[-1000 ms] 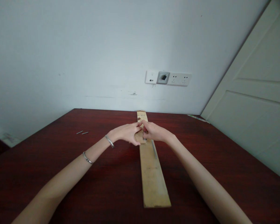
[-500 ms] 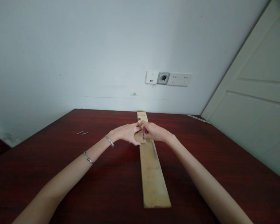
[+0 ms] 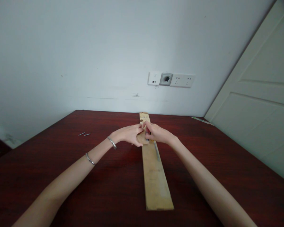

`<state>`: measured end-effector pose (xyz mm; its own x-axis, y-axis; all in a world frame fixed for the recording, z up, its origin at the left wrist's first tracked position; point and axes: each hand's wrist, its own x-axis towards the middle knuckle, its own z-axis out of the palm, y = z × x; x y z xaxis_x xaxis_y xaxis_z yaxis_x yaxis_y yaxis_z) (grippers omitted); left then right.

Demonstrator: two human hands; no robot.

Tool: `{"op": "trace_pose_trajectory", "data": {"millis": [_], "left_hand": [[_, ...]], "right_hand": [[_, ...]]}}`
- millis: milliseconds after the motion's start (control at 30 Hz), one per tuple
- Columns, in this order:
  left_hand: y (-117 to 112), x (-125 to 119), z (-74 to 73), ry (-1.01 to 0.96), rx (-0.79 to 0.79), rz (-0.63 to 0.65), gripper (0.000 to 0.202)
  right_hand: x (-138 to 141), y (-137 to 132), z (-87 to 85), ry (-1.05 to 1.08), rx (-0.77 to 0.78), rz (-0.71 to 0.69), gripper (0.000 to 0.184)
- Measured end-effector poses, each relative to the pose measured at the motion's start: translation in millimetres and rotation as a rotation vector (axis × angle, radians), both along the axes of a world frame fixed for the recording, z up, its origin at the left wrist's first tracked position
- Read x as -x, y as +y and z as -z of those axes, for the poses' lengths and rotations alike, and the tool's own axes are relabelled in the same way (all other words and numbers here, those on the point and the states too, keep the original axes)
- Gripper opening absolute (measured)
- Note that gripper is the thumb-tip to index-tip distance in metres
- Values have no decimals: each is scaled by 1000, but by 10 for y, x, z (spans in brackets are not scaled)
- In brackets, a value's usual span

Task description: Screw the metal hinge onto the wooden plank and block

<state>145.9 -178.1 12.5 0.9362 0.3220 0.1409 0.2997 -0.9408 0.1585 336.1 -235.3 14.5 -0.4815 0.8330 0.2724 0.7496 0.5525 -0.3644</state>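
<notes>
Atop the long board (image 3: 156, 183), the left hand (image 3: 130, 134) grips a small wooden piece (image 3: 141, 138); the right hand (image 3: 156, 133) curls beside it, its grasp hidden. Board's right edge: metal rod (image 3: 156, 152); well left, two pins (image 3: 87, 135); beyond, sockets (image 3: 182, 80).

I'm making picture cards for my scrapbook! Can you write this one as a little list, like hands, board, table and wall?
Left hand: thumb and fingers around a tan piece over the board
Right hand: fingers bent, close to the left; its grip is too hidden to tell
Board: long, yellowish, a thin grey strip along its right side
Table: dark red, two small metal rods at left
Wall: pale, with sockets
</notes>
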Motion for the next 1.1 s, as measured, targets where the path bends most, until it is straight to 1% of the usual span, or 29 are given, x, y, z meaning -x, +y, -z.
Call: {"op": "trace_pose_trajectory", "data": {"millis": [100, 267, 467, 567, 667, 733, 800, 900, 1100], "left_hand": [[-7, 5, -16, -11, 2, 0, 69], [-33, 17, -52, -13, -7, -29, 62], [-32, 26, -57, -26, -22, -31, 62], [-31, 27, -58, -27, -16, -27, 63], [-39, 26, -64, -39, -11, -15, 66], [-45, 25, -69, -49, -10, -13, 67], [-47, 25, -72, -56, -8, -14, 67], [-41, 23, -69, -56, 1, -1, 69], [-31, 18, -67, -27, 18, 0, 68]], "right_hand": [[-1, 1, 5, 5, -33, -11, 28], [-36, 6, 8, 27, -32, -39, 34], [-43, 9, -14, 14, -36, -56, 34], [-49, 5, -24, -10, -34, -37, 33], [-41, -18, -40, -69, -47, 11, 28], [-23, -39, -55, -111, -76, 50, 27], [0, -54, -68, -126, -114, 61, 29], [18, -47, -67, -83, -132, 16, 33], [-19, -7, -38, 10, -75, -8, 36]]}}
